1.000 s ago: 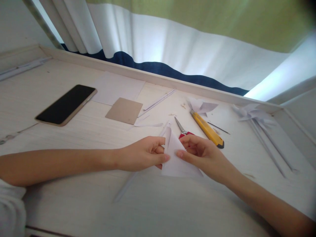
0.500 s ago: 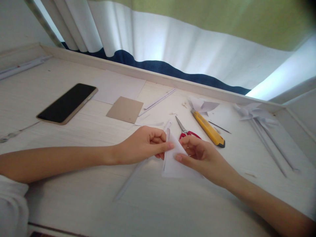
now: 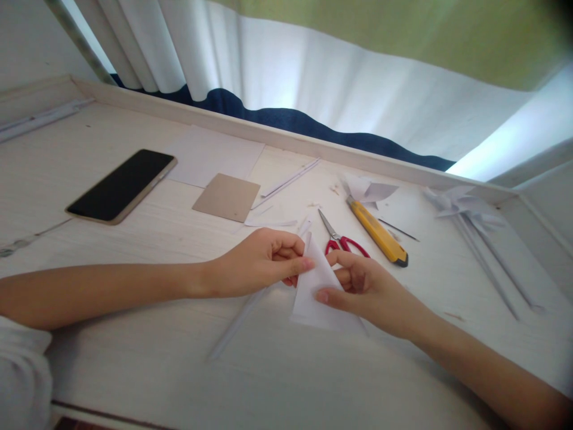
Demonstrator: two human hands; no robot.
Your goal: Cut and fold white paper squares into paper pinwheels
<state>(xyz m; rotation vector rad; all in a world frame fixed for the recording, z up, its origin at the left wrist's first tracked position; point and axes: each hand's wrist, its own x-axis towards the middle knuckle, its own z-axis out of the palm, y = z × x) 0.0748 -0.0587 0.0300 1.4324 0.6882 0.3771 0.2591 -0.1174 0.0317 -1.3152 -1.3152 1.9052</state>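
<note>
Between my hands is a piece of folded white paper (image 3: 316, 301), roughly a triangle with its point upward. My left hand (image 3: 266, 263) pinches its upper left edge, thumb on the front face. My right hand (image 3: 362, 286) grips the right edge, with the thumb on the front and the fingers behind. Under my hands a thin white paper stick (image 3: 237, 322) slants across the table. Just beyond the paper lie scissors (image 3: 333, 233) with red handles, their blades pointing away. A yellow box cutter (image 3: 378, 232) rests to their right.
On the left lie a black phone (image 3: 123, 186), a white paper sheet (image 3: 212, 155) and a grey-brown card square (image 3: 227, 197). Behind the cutter is a paper pinwheel (image 3: 369, 190); more pinwheels on sticks (image 3: 463, 206) lie right. A raised ledge (image 3: 286, 142) borders the table before the curtain (image 3: 313, 71).
The folded paper has tilted slightly, its face turning more toward me. My right thumb has slid a little down and left on it. The rest of the table looks unchanged.
</note>
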